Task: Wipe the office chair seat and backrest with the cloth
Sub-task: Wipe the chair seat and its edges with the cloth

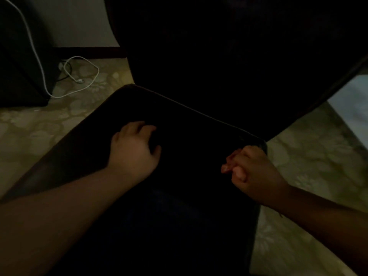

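Left hand (135,148) is resting curled on the smooth dark seat (199,156); right hand (253,172) is hovering fisted at its right edge; can't tell whether either is holding anything.

Your office chair seat (189,156) is a dark, nearly black cushion with a thin piped edge catching a little light along its far rim, set at an angle so one rounded corner points up and left. Its backrest (229,56) rises upright just behind that rim, equally dark and filling the upper middle of your view. You can't make out the cloth in this dim light.
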Available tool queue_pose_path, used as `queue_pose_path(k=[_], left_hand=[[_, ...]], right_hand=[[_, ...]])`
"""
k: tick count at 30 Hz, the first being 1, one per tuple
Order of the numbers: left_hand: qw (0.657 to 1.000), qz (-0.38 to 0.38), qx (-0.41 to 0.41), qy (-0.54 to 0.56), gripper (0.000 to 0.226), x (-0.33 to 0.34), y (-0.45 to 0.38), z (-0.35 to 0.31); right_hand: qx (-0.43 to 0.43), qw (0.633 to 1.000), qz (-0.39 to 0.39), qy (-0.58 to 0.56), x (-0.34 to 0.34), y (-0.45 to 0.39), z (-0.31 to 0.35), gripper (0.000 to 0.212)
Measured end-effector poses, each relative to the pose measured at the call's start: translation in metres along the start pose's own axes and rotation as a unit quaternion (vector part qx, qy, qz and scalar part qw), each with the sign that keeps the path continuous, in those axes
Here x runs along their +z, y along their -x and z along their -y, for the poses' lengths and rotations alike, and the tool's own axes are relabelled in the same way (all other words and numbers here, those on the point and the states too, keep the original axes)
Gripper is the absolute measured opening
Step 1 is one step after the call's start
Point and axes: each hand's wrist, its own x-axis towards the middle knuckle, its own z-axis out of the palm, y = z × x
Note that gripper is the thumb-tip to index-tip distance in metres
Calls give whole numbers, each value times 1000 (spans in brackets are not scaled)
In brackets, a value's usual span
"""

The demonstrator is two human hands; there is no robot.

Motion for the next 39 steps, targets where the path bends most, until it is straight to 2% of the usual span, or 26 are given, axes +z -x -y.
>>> queue_pose_path(k=[2,4,6,11,14,17,19,24,28,30,32,34,37,39], left_hand=[[999,38,17,20,70,17,13,-31],[998,66,21,-7,71,35,25,-39],[997,60,32,-40,71,43,31,-36],[995,64,48,-56,77,41,31,-36],[995,72,47,-47,79,38,32,-40],[997,61,43,-36,77,39,33,-39],[995,72,52,-55,77,41,35,-40],[993,70,63,-78,77,46,35,-40],[992,80,36,-86,81,48,35,-44],[993,74,33,-84,80,47,35,-46],[994,73,34,-73,80,45,34,-45],[994,77,43,-62,80,42,35,-44],[993,79,75,-50,78,41,34,-39],[990,92,98,-47,78,40,31,-33]], right_hand=[[62,998,-14,-6,-13,19,-18,20],[102,995,-13,-10,-19,28,-30,13],[137,990,-29,-7,-16,30,-34,17],[158,984,-77,6,-12,1,-36,7],[193,977,-91,-10,-14,-27,-44,27],[184,979,-81,-46,-21,-14,-50,11],[184,981,-57,-26,-27,7,-57,5],[120,989,-25,86,-17,-22,-68,15],[139,985,-34,99,8,-71,-67,17],[138,986,0,90,9,-86,-71,16],[111,989,20,90,-1,-84,-72,16],[91,991,-10,96,-11,-61,-74,6],[116,986,-9,122,-10,-28,-76,5],[117,988,14,104,4,-34,-77,9]])
